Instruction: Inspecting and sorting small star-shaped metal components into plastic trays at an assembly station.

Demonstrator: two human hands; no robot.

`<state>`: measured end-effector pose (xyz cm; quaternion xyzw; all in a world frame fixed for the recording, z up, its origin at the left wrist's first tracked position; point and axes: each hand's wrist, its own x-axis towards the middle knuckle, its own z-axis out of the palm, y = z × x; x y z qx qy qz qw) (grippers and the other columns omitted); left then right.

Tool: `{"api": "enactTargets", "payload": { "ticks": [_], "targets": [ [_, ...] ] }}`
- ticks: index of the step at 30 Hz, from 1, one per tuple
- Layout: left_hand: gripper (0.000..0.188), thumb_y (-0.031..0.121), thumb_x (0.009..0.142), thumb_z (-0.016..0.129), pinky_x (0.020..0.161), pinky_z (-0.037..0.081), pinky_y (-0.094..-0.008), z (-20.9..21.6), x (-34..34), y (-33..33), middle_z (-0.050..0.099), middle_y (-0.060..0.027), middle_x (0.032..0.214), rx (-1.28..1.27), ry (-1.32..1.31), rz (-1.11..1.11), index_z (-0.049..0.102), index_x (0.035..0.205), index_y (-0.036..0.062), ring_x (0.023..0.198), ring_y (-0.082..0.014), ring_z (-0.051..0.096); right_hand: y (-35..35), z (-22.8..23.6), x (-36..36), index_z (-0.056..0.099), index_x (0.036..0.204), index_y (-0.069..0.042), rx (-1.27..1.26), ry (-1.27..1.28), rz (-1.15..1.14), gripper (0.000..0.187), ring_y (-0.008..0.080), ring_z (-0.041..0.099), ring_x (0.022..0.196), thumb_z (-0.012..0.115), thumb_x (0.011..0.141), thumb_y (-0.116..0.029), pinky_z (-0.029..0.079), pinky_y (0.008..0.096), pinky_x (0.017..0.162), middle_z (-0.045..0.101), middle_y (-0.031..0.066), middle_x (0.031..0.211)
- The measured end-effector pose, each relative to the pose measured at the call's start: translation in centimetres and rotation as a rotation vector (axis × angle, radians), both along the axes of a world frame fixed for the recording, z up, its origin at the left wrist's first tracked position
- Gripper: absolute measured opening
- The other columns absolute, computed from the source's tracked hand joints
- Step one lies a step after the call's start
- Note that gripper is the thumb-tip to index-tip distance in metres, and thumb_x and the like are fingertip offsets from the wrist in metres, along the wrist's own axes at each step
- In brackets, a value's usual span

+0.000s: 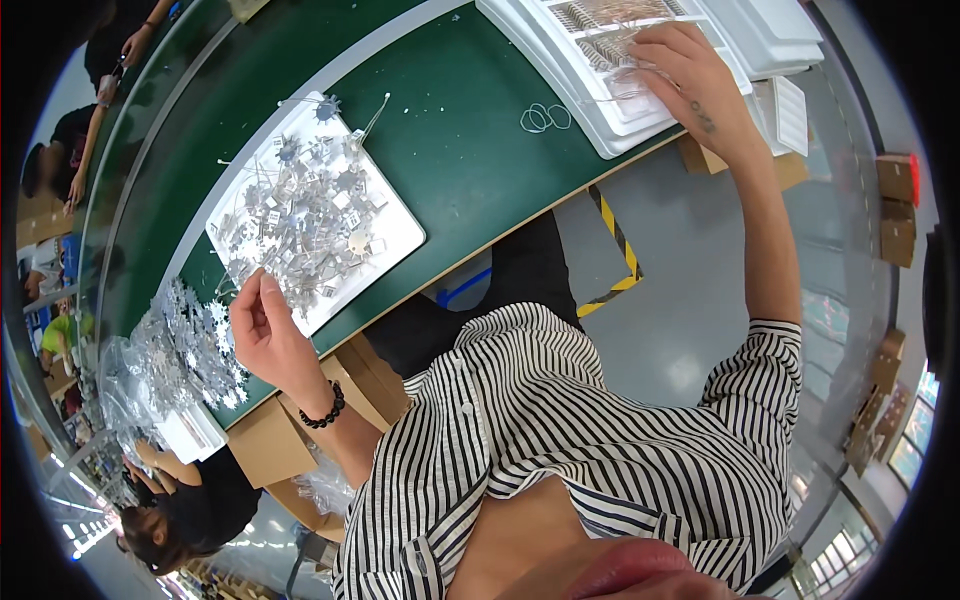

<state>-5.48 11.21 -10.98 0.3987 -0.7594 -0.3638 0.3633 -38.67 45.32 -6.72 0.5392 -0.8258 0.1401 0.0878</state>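
Observation:
My left hand (pixel 272 335) is beside the near left edge of a white tray (pixel 398 236), its fingertips pinched together; what they hold, if anything, is too small to make out. Heaped in that tray are small silvery star-shaped and square parts with thin wires (pixel 305 205). Far to the right, my right hand (pixel 690 85) reaches over a divided white tray (pixel 628 118). Its fingers are bent down among rows of small wired parts (pixel 608 50), thumb toward the index finger. What lies between those fingertips is hidden.
A clear plastic bag (pixel 130 385) lies by a pile of silvery star-shaped pieces (pixel 195 340) at the left. A loose wire coil (pixel 545 118) rests on the green table (pixel 450 150). More white trays (pixel 770 35) stand at far right. Cardboard boxes (pixel 268 445) sit below; other people work at left.

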Motion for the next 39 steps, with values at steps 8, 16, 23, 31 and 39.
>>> {"api": "enactTargets", "payload": {
  "ticks": [8, 16, 23, 31, 39],
  "targets": [
    [0.018, 0.012, 0.097, 0.067, 0.066, 0.046, -0.0198, -0.6, 1.8, -0.1, 0.071, -0.0047, 0.089, 0.065, -0.020, 0.074, 0.074, 0.109, -0.0002, 0.074, -0.0083, 0.057, -0.1, -2.9, -0.3, 0.064, 0.111, -0.003, -0.080, 0.040, -0.031, 0.017, 0.0242, 0.059, 0.110, 0.064, 0.094, -0.005, 0.048, 0.0326, 0.094, 0.066, 0.0059, 0.118],
    [0.019, 0.013, 0.097, 0.068, 0.065, 0.046, -0.0203, -0.3, 2.4, -0.9, 0.070, -0.0047, 0.088, 0.051, -0.030, 0.071, 0.074, 0.109, 0.0001, 0.073, -0.0087, 0.056, 2.0, -5.4, -6.3, 0.059, 0.108, -0.001, -0.872, -0.669, -0.387, 0.016, 0.0257, 0.063, 0.081, 0.062, 0.097, -0.011, 0.051, 0.0334, 0.076, 0.063, 0.0146, 0.089],
    [0.019, 0.013, 0.097, 0.068, 0.065, 0.046, -0.0209, -0.8, 3.1, -1.4, 0.070, -0.0047, 0.089, 0.067, 0.019, 0.056, 0.074, 0.110, 0.0002, 0.073, -0.0089, 0.056, -2.4, -3.9, -6.6, 0.059, 0.112, -0.003, -1.359, -0.897, -0.330, 0.014, 0.0172, 0.060, 0.071, 0.058, 0.102, -0.012, 0.048, 0.0267, 0.068, 0.060, 0.0082, 0.084],
    [0.019, 0.013, 0.098, 0.067, 0.066, 0.047, -0.0210, -0.8, 4.6, -1.9, 0.071, -0.0049, 0.090, 0.099, 0.023, 0.072, 0.073, 0.110, -0.0001, 0.074, -0.0091, 0.056, -9.9, 1.5, -0.4, 0.057, 0.117, -0.005, -1.237, -0.837, -0.627, 0.016, 0.0105, 0.051, 0.058, 0.053, 0.106, -0.016, 0.042, 0.0207, 0.056, 0.053, 0.0020, 0.075],
    [0.017, 0.009, 0.096, 0.068, 0.069, 0.049, -0.0221, -0.8, 3.2, -0.9, 0.071, -0.0063, 0.094, 0.125, 0.065, -0.032, 0.072, 0.110, -0.0006, 0.075, -0.0108, 0.059, -3.9, -1.7, -14.7, 0.059, 0.112, -0.007, -1.649, -0.996, 0.177, 0.013, 0.0059, 0.036, 0.049, 0.052, 0.105, -0.017, 0.031, 0.0203, 0.044, 0.042, -0.0036, 0.065]
  ]
}}
